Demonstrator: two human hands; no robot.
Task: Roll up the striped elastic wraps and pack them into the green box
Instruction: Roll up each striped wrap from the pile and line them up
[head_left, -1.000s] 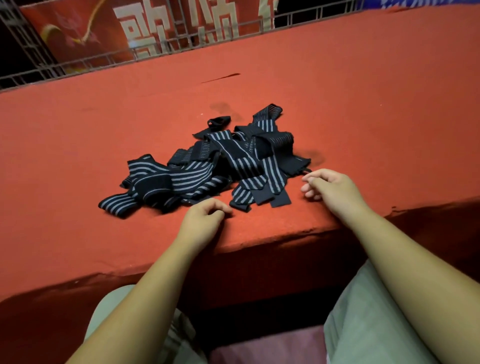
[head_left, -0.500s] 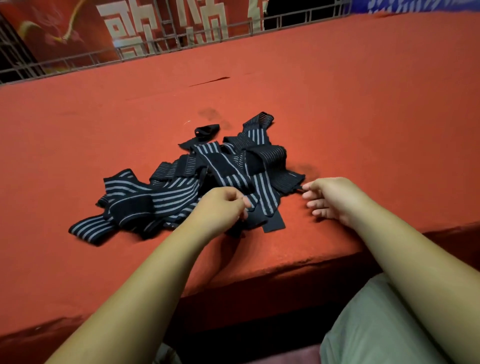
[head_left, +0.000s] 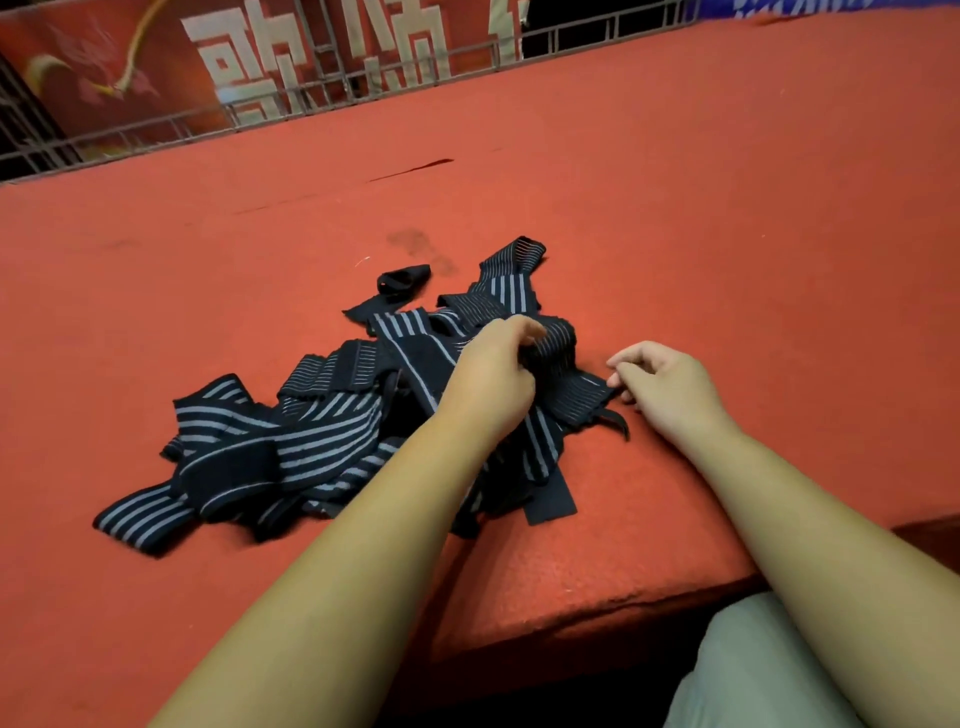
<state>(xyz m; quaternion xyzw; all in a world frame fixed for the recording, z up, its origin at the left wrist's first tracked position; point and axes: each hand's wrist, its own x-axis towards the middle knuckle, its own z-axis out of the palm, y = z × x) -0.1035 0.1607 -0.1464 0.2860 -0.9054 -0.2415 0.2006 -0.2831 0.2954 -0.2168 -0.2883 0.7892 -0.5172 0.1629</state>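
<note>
Your left hand (head_left: 493, 379) pinches a wrap (head_left: 563, 348); right hand (head_left: 670, 384) relaxed, empty. Likely soft and limp: take an end.

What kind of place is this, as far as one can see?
Probably a stage-like platform: a wide red felt surface, a metal railing at its far edge, a red banner with large characters behind.

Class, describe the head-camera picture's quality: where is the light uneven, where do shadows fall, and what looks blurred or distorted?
Head view: the red table is evenly lit on top, dark on its front face; the striped wraps cast thin shadows at their near edge; the railing and banner behind look soft and tilted, a wide-angle effect.
</note>
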